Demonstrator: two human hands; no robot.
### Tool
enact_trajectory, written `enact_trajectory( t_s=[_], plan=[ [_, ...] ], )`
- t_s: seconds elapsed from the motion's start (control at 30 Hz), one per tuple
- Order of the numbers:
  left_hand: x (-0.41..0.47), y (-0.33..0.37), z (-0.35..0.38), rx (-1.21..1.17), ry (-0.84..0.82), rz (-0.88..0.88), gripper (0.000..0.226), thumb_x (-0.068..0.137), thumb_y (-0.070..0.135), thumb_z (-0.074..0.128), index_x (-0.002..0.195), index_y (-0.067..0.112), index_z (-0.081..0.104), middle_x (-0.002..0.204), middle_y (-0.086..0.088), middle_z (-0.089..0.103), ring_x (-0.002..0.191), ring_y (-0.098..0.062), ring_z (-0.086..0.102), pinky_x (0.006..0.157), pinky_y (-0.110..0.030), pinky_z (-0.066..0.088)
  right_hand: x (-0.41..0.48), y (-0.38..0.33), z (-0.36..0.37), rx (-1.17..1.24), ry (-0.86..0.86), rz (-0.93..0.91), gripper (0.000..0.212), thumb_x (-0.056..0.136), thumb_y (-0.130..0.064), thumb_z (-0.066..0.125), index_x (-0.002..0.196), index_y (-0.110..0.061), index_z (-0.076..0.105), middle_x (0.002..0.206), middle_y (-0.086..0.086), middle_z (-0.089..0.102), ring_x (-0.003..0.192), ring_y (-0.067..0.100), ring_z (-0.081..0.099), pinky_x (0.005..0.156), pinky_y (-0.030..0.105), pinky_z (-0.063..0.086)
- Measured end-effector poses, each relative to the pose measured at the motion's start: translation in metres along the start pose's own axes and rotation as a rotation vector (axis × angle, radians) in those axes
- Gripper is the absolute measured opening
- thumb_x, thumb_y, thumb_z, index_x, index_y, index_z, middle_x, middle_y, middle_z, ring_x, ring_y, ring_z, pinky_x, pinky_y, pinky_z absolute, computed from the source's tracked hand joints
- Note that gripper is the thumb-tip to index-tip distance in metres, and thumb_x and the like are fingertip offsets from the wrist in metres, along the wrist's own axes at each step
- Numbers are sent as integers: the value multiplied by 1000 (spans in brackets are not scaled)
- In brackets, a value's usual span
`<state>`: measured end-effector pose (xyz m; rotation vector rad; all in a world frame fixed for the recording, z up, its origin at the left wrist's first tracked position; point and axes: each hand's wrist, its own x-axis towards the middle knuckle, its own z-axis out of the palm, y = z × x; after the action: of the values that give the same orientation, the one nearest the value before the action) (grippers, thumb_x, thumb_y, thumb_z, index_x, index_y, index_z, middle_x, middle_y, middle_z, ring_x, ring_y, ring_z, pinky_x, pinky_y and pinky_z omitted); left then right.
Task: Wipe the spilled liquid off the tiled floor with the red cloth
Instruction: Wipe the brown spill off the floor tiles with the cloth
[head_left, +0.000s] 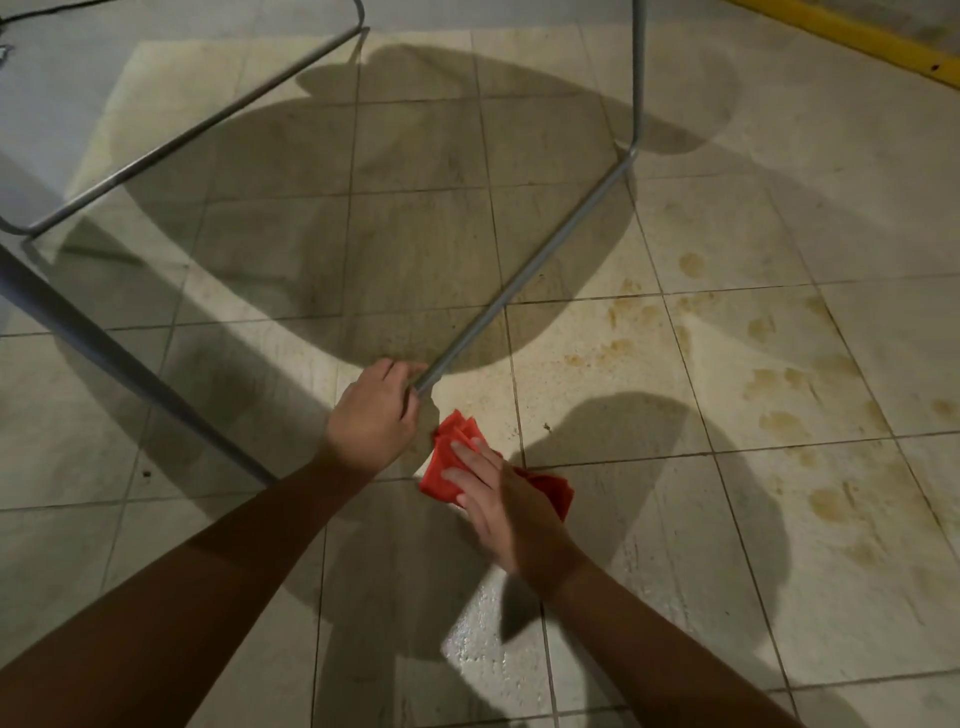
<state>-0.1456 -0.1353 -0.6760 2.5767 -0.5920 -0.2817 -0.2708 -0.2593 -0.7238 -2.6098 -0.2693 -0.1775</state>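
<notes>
floor: beige tiles (883, 218) | grey metal frame (519, 278) | yellow strip (857, 39)

Red cloth (435, 486), metal frame (524, 280) on tiled floor (727, 519)

Soft red cloth (441, 470), wet-glossy tiled floor (753, 545), metal frame (519, 280)

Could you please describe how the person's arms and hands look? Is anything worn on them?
Both arms are bare as far as the picture shows: no sleeve covers the left forearm or the right forearm. The left hand and the right hand wear no gloves. No watch, bracelet or ring is visible.
</notes>
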Motion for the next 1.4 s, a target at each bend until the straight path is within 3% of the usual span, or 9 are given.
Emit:
enact_trajectory(
  t_s=[0.13, 0.2, 0.27, 0.43, 0.6, 0.77, 1.1, 1.23, 1.4],
  plan=[
    [4, 5, 4, -45, -18, -20, 31, 91, 11, 44, 121, 8, 52, 116, -14, 55, 108, -26, 52, 96, -38, 41, -17, 35, -14, 30, -87, 8, 28, 89, -16, 48, 116, -13, 52, 136, 13, 46, 125, 29, 44, 91, 45, 49],
    [7, 8, 5, -44, -36, -16, 31, 91, 13, 44, 121, 9, 53, 115, -13, 56, 107, -26, 52, 96, -39, 41, -23, 57, -27, -34, -55, 51, 31, 93, -26, 33, 119, -16, 48, 136, 13, 44, 126, 25, 43, 102, 41, 37],
    [11, 11, 5, -27, -47, -16, 31, 92, 15, 43, 122, 11, 52, 113, -12, 57, 106, -25, 53, 94, -40, 42, -22, 75, -41, 43, -61, 187, 38, 92, -26, 33, 129, -21, 45, 144, 10, 35, 134, 21, 27, 111, 37, 20],
    [20, 25, 5, 16, -54, -11, 33, 93, 17, 42, 123, 11, 52, 111, -12, 56, 100, -28, 55, 89, -41, 44, 10, 90, -35, 12, 61, 492, 40, 92, -12, 43, 132, -7, 41, 148, 14, 25, 137, 33, 21, 107, 47, 28],
    [24, 41, 10, 53, -65, -19, 28, 94, 18, 39, 114, 4, 54, 107, -16, 56, 93, -32, 56, 79, -38, 41, 19, 64, -18, -40, 92, 283, 30, 79, 2, 53, 108, -1, 60, 126, 20, 55, 124, 37, 44, 99, 55, 37],
    [27, 50, 16, -4, -91, -21, 31, 95, 18, 38, 121, 7, 51, 113, -15, 55, 102, -30, 54, 85, -40, 43, -19, 78, -37, 10, -51, 318, 42, 90, -21, 40, 131, -15, 43, 147, 13, 29, 134, 33, 29, 102, 50, 37],
    [25, 39, 23, -20, -84, 12, 31, 92, 13, 43, 122, 12, 52, 118, -11, 58, 109, -27, 52, 94, -38, 40, 30, 121, -47, -33, 129, 622, 42, 95, -4, 36, 136, -7, 33, 150, 15, 21, 139, 31, 17, 111, 42, 19],
    [26, 41, 23, -21, -80, 21, 32, 91, 13, 43, 122, 11, 52, 119, -12, 57, 111, -27, 52, 95, -39, 40, 35, 105, -22, -39, 77, 470, 38, 92, -4, 43, 130, -1, 40, 141, 24, 35, 134, 36, 28, 106, 50, 35],
    [25, 45, 23, -27, -82, 5, 32, 93, 16, 41, 124, 14, 50, 119, -10, 56, 111, -26, 51, 95, -39, 40, -5, 90, -40, 12, -85, 356, 42, 93, -21, 39, 134, -12, 39, 149, 14, 23, 136, 32, 23, 109, 50, 26]
  ],
)
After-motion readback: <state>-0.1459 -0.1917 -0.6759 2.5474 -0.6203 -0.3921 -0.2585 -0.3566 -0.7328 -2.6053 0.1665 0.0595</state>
